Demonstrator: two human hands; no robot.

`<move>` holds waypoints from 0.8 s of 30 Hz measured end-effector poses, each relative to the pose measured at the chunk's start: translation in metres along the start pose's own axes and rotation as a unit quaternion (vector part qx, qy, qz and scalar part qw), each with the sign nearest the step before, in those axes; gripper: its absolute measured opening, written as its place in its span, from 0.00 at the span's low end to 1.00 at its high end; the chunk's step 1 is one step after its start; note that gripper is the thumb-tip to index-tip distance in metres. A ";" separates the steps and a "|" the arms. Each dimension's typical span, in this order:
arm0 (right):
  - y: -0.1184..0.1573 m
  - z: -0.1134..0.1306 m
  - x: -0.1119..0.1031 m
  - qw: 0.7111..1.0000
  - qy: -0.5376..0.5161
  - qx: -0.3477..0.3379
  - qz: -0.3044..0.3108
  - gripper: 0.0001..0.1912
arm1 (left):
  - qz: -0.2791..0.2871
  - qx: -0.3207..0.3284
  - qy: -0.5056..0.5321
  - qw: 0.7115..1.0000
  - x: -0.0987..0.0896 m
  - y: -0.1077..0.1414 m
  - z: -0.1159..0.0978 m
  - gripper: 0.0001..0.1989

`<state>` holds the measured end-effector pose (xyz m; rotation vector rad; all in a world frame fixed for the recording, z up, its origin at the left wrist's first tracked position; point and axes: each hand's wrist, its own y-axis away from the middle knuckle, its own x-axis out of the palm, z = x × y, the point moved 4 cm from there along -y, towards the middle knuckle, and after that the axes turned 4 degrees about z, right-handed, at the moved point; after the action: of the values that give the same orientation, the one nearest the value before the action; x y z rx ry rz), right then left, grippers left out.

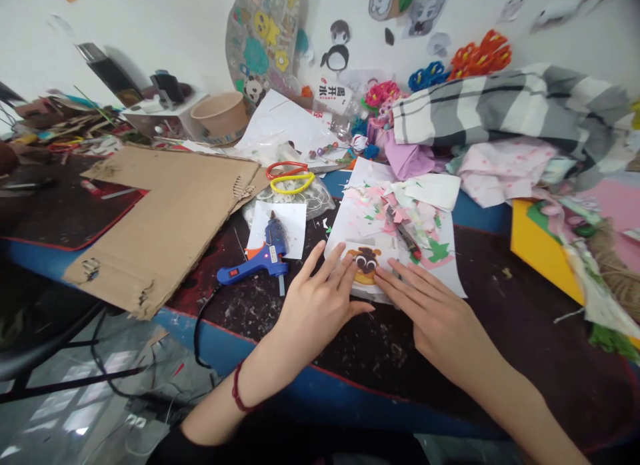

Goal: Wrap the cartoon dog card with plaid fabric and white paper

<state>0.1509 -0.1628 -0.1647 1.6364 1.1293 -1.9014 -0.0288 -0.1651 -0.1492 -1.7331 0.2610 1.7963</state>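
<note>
Between my two hands lies a small white card with a brown cartoon animal face [366, 265] that has big round white eyes. My left hand [320, 298] rests flat with fingers spread, its fingertips touching the card's left side. From the other side, my right hand [433, 312] lays its outstretched fingers on the card's right edge. Under the card is a white sheet [345, 218] strewn with pink and green paper scraps. A cutter knife [407, 242] lies among the scraps, just beyond my right fingers.
Left of my hands sits a blue hot glue gun [257, 260], its nozzle over a white paper and its cord [199, 325] hanging off the table edge. Cardboard [165, 218] covers the left side. Scissors [293, 178], checked fabric [480, 108] and a yellow sheet [543, 252] lie around.
</note>
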 end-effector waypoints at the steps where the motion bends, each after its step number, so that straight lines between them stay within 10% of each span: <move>1: -0.001 -0.001 0.000 1.000 0.001 0.005 0.002 0.35 | 0.001 0.003 -0.001 1.000 0.000 -0.001 0.001 0.29; 24: -0.016 -0.017 0.011 0.998 -0.017 0.045 0.029 0.34 | -0.051 0.048 -0.017 0.997 -0.002 -0.015 -0.006 0.17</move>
<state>0.1471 -0.1381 -0.1701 1.6595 0.9859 -1.9615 -0.0158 -0.1574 -0.1443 -1.6198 0.2357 1.7098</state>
